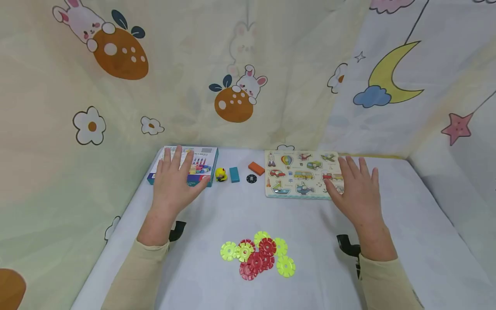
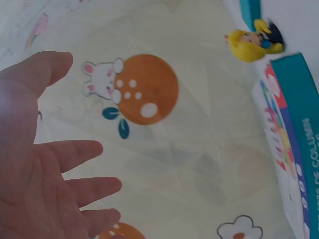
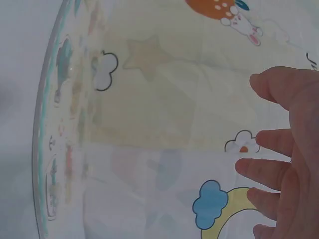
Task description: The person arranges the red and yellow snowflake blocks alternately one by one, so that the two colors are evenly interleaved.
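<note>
My left hand, its fingers spread, is held up in front of the boxed set at the back left and holds nothing. Also with fingers spread, my right hand hovers at the right end of a puzzle board with vehicle pictures, hiding part of it. Between and nearer than the hands lies a loose cluster of notched plastic discs, some red, some yellow-green. In the left wrist view the left hand is empty, as is the right hand in the right wrist view.
Between box and board stand a small yellow-haired figure, a blue block, an orange block and a black round chip. A printed cloth wall rises behind the white table. Black straps show near both wrists.
</note>
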A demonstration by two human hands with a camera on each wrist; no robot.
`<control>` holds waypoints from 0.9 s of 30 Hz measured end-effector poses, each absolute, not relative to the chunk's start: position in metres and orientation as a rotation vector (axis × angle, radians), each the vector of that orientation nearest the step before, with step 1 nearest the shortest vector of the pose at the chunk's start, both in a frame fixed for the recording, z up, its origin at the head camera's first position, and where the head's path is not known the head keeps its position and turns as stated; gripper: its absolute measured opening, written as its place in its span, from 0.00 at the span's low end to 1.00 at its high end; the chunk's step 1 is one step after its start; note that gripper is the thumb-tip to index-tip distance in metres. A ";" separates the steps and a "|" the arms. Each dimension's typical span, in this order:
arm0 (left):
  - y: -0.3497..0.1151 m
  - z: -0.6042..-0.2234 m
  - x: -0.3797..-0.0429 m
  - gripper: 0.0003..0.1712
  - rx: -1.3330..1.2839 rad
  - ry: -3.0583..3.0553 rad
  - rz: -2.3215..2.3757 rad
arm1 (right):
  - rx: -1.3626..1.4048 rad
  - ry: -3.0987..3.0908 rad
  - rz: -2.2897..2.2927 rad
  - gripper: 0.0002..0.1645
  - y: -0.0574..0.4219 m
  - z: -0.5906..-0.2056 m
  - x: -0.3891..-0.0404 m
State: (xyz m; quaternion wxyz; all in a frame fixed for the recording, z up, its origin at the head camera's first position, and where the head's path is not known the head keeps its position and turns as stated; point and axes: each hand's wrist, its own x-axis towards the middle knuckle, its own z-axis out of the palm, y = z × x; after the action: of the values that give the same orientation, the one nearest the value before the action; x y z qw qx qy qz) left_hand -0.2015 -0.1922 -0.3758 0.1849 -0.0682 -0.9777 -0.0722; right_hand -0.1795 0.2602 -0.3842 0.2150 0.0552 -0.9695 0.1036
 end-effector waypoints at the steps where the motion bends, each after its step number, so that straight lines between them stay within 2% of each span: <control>1: -0.190 -0.374 -0.199 0.54 -0.210 -2.754 -0.214 | 0.163 -2.690 0.299 0.46 0.258 -0.381 -0.177; 15: -0.157 -0.358 -0.163 0.49 -0.553 -2.658 -0.483 | 0.486 -2.667 0.579 0.47 0.233 -0.357 -0.150; 22: -0.143 -0.365 -0.152 0.43 -0.839 -2.625 -0.679 | 0.581 -2.718 0.681 0.46 0.218 -0.365 -0.142; 27: -0.135 -0.376 -0.148 0.40 -1.000 -2.813 -0.867 | 0.711 -2.766 0.778 0.44 0.203 -0.377 -0.138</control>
State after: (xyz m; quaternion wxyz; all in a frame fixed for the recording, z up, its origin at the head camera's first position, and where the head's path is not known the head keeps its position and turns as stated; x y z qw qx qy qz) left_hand -0.1480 -0.1349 -0.3763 0.0166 -0.3217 -0.9047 -0.2788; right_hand -0.1384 0.2032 -0.3773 0.0908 0.2391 -0.9306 0.2617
